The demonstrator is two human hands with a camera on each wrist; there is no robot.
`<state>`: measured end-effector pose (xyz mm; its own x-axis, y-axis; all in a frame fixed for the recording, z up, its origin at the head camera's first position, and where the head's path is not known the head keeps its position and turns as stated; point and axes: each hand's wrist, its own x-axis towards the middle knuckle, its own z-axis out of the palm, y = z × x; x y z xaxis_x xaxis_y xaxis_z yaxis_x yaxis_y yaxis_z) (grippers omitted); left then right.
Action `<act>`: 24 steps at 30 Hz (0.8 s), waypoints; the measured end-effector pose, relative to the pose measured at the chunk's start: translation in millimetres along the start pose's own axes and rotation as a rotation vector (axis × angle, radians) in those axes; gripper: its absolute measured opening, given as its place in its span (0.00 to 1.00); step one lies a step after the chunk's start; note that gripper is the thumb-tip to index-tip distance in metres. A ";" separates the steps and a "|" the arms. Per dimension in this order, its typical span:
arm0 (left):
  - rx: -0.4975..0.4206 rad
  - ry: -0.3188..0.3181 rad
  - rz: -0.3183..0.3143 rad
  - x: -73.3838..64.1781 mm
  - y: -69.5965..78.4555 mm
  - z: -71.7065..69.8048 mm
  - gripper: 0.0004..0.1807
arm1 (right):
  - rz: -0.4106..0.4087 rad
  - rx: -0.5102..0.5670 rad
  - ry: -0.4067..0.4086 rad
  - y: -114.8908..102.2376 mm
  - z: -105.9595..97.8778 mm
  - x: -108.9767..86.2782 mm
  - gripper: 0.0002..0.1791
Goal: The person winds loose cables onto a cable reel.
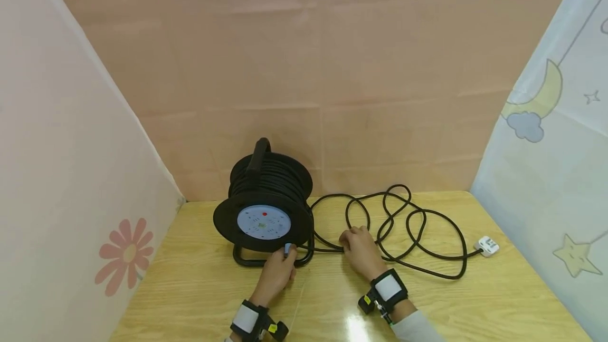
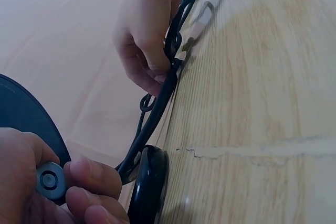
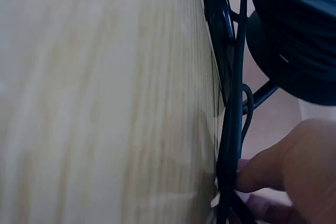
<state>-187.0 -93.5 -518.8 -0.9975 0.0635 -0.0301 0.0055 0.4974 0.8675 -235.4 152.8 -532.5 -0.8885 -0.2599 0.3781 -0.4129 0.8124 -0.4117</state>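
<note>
Nearest, straps with small cameras circle both wrists above the wooden surface (image 1: 190, 284). The left hand (image 1: 277, 272) pinches a grey-blue knob (image 2: 50, 181) at the front of the reel; only the left wrist view shows its round end, with a dark ring, between thumb and fingers. To its right, the right hand (image 1: 363, 252) grips the black cable (image 3: 232, 135); the right wrist view shows thumb and fingers closing on it, which the head view hides. Just beyond the left hand stands the cable reel (image 1: 273, 183) on its tubular frame (image 1: 249, 263), its pale socket plate (image 1: 263, 222) facing the person. Loose loops spread right, ending in a white plug (image 1: 487, 246), clear only from the head. Behind hangs a peach backdrop (image 1: 318, 67).
</note>
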 end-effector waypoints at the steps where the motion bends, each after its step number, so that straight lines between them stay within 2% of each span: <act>1: 0.000 -0.002 0.000 -0.4 0.0 0.3 0.36 | -0.015 -0.047 0.018 0.4 -0.1 -0.9 0.07; 4: 0.002 0.004 0.003 -0.6 0.0 0.7 0.36 | -0.032 -0.077 0.031 2.8 -1.2 -1.8 0.05; 9: 0.005 0.012 -0.006 -1.0 0.3 1.2 0.35 | -0.002 0.026 -0.042 7.4 -6.1 -2.1 0.05; 12: 0.002 0.013 -0.012 -1.5 -0.6 0.5 0.35 | -0.007 0.041 -0.090 5.9 -8.6 -1.0 0.11; 16: -0.003 0.007 -0.012 -1.5 -1.3 0.3 0.36 | 0.006 -0.009 -0.159 3.0 -9.3 -0.2 0.19; 20: -0.005 0.007 -0.018 -1.7 -1.8 0.4 0.35 | 0.041 -0.020 -0.188 0.9 -9.3 -2.3 0.17; 24: 0.004 0.015 -0.021 -2.2 -1.1 0.0 0.34 | 0.080 0.075 -0.164 -0.5 -10.9 -2.9 0.09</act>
<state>-184.8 -94.2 -519.6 -0.9984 0.0400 -0.0405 -0.0150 0.5021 0.8647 -230.4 158.8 -524.4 -0.9374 -0.2825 0.2035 -0.3476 0.7944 -0.4981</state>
